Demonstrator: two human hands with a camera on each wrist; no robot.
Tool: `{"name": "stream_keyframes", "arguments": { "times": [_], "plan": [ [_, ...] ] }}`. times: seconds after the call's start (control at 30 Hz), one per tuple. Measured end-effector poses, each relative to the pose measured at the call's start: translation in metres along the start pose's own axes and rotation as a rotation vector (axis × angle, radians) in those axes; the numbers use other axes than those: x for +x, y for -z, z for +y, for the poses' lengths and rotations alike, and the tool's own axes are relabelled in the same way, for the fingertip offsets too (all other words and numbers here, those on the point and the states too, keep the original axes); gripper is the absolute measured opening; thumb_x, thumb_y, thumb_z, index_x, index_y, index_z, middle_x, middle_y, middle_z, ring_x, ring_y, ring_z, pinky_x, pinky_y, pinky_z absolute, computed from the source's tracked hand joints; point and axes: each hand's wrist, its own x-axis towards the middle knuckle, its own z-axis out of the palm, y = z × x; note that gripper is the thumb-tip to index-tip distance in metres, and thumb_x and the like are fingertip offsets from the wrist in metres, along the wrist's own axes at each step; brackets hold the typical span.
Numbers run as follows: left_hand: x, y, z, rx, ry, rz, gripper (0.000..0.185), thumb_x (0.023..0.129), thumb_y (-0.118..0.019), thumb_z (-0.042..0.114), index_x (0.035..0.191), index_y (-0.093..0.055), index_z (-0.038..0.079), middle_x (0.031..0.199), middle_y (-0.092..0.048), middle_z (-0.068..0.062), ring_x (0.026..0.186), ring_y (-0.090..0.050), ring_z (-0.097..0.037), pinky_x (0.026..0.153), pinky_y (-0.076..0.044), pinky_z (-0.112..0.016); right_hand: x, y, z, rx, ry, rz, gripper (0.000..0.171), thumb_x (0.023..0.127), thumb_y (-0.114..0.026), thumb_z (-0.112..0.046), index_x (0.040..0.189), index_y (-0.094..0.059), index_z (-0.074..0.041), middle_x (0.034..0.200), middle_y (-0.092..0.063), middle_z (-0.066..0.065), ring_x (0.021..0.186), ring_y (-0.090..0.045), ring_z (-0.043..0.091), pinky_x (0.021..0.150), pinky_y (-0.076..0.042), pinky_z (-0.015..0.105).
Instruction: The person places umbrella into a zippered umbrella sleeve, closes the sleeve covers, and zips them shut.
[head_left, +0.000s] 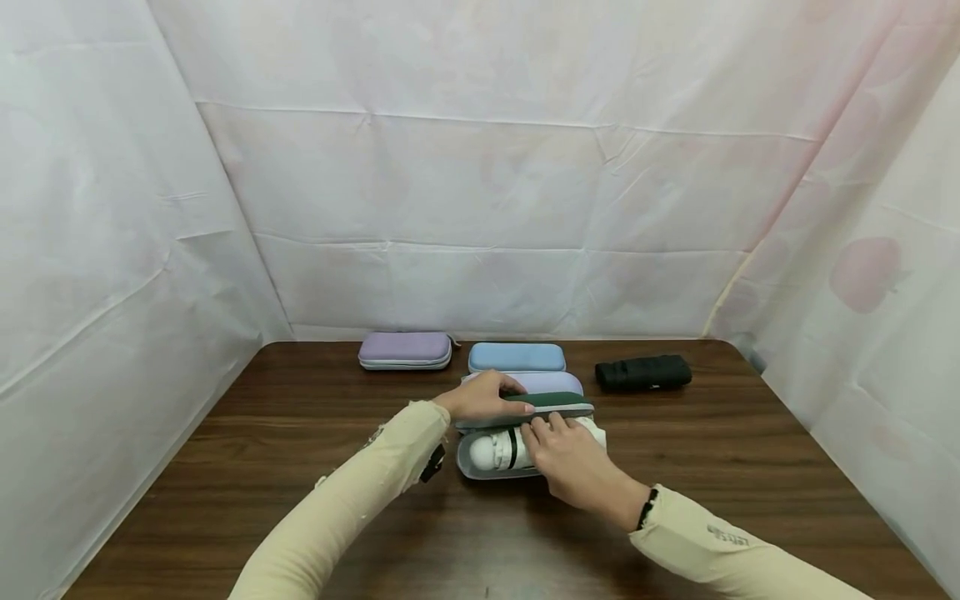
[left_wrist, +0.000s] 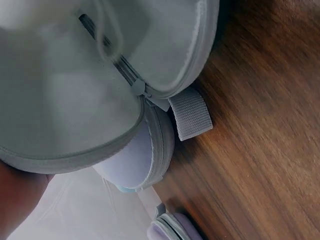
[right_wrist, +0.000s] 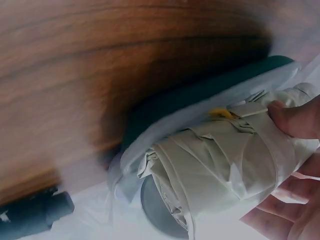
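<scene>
Left hand: the left hand (head_left: 483, 397) rests on the raised dark green lid (head_left: 551, 402) of the grey zip case (head_left: 480, 468), fingers laid over its upper edge and thumb side toward the person; it holds the lid partly open.
Right hand: the right hand (head_left: 573, 462) has its fingers curled round the white folded umbrella (head_left: 498, 450), thumb pressing on the fabric in the right wrist view.
Umbrella: lies lengthways inside the open grey case, rounded handle end to the left, a black strap round it near the middle.
Case: sits near the middle of the dark brown wooden table (head_left: 750, 467), hinge side away from the person; its grey webbing tab (left_wrist: 191, 115) and zip show in the left wrist view.
Behind: a pale lilac case (head_left: 551, 382) just behind the lid, seemingly touching it; a light blue case (head_left: 517, 357) further back.
Far left: a purple case (head_left: 405, 350).
Far right: a black folded umbrella (head_left: 643, 372), well apart from the hands.
Surround: white creased sheeting (head_left: 480, 208) round the table.
</scene>
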Motion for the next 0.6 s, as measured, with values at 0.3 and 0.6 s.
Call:
{"name": "stream_keyframes", "arguments": {
  "times": [0.3,0.6],
  "plan": [
    [-0.001,-0.003,0.003,-0.009,-0.020,0.002,0.044,0.091,-0.062,0.040,0.122,-0.064,0.008,0.115,-0.065,0.001,0.105,-0.059,-0.010,0.087,-0.046,-0.027,0.008,-0.018,-0.009,-0.022,-0.023,-0.036,0.038,0.065,-0.078,-0.015,0.097,-0.062,-0.002,0.091,-0.059,0.011,0.070,-0.053,0.024,0.048,-0.041,0.031],
    [-0.001,-0.001,0.006,0.002,-0.041,0.007,0.045,0.090,-0.064,0.040,0.121,-0.065,0.008,0.113,-0.065,0.001,0.102,-0.059,-0.009,0.085,-0.047,-0.026,0.012,-0.025,-0.006,0.028,-0.035,-0.109,0.031,0.072,-0.078,-0.016,0.098,-0.065,-0.005,0.091,-0.064,0.011,0.066,-0.054,0.023,0.046,-0.042,0.031]
  ]
}}
